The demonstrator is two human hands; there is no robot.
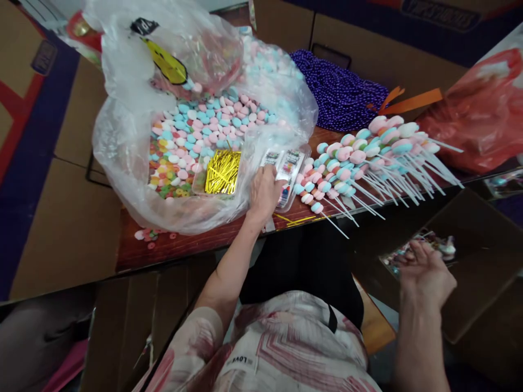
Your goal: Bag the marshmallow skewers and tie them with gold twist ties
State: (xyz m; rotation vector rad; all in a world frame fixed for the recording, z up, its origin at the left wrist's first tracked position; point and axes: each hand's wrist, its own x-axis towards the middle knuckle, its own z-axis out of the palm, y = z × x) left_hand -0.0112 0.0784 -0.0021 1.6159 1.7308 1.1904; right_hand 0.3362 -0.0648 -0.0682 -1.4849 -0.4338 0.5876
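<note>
A person seated at a low wooden table [171, 247] reaches the left hand [265, 191] forward to the near edge, fingers curled down onto a small clear packet with a printed label [288, 166] that lies against the rim of a wide plastic bag [122, 147]. Whether the hand has truly gripped the packet or only presses on it cannot be told. The bag is spread open, evidently so its heap of pink, blue and white marshmallow sweets [204, 122] stays within reach, and a flat pack of gold twist ties [223, 171] rests on the sweets just beside the hand.

Toward the table's right edge lie finished marshmallow skewers [368, 152], fanned with their white sticks pointing at the right near corner, likely so each can be lifted by its stick. Purple beads [339, 92] are piled at the far edge, near a red plastic bag [478, 114].

The right hand [425, 272] hangs loose and empty below the table, palm up, over an open cardboard box [482, 261] holding wrapped pieces.
</note>
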